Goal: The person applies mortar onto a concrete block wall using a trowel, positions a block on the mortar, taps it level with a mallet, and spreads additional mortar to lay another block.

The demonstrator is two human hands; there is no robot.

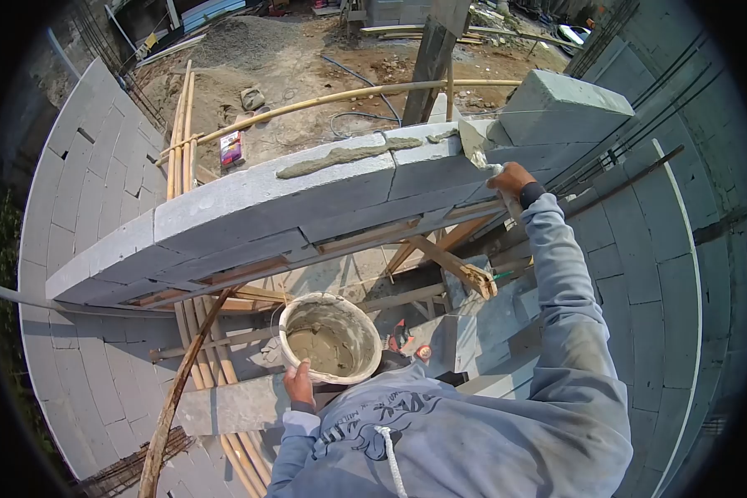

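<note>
My left hand (300,385) grips the near rim of a round bucket (372,342), which has wet grey mortar (322,352) in its bottom. Out at the right, my right hand (513,179) is closed on the handle of a trowel (474,146). The trowel's blade is at the top of the block wall (307,195), just left of a raised block (564,114). A strip of mortar (340,159) lies along the wall's top, left of the trowel.
Bamboo poles (324,101) cross behind the wall, near an upright timber post (433,62). Below the wall are wooden beams (452,264) and a plank (236,405). Block walls (91,158) rise at both sides. Thin bars (664,95) stick out at the right.
</note>
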